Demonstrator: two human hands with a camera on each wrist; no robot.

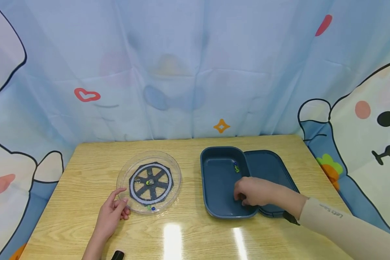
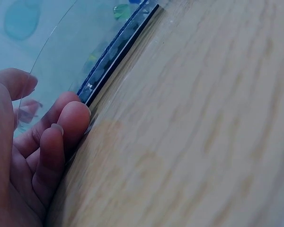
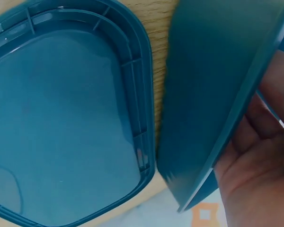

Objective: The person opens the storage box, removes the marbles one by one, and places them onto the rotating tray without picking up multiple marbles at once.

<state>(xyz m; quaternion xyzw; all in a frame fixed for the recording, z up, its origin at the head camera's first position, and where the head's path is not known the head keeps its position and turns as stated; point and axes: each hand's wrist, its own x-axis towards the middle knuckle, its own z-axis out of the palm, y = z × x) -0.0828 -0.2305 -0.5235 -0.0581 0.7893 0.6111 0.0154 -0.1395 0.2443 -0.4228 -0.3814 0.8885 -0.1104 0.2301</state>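
Note:
At the rim of a clear round dish (image 1: 177,177), my left hand (image 1: 110,215) holds on, its thumb over the edge and its curled fingers against the outer side. In the dish, over a dark spoked wheel pattern (image 1: 153,193), lie several small glass marbles, one green (image 2: 121,12) and one blue (image 1: 153,208). My right hand (image 1: 255,191) reaches into a dark blue box (image 1: 217,177), fingers bent down toward its floor. Whether they hold anything is hidden. Beyond that hand, small green and blue marbles (image 1: 236,167) lie against the box's right side.
The box's lid (image 1: 266,164) lies flat just right of it, partly under my right forearm. A small black object (image 1: 118,255) shows at the front edge near my left wrist. A patterned curtain (image 1: 182,72) hangs behind the wooden table (image 1: 94,162).

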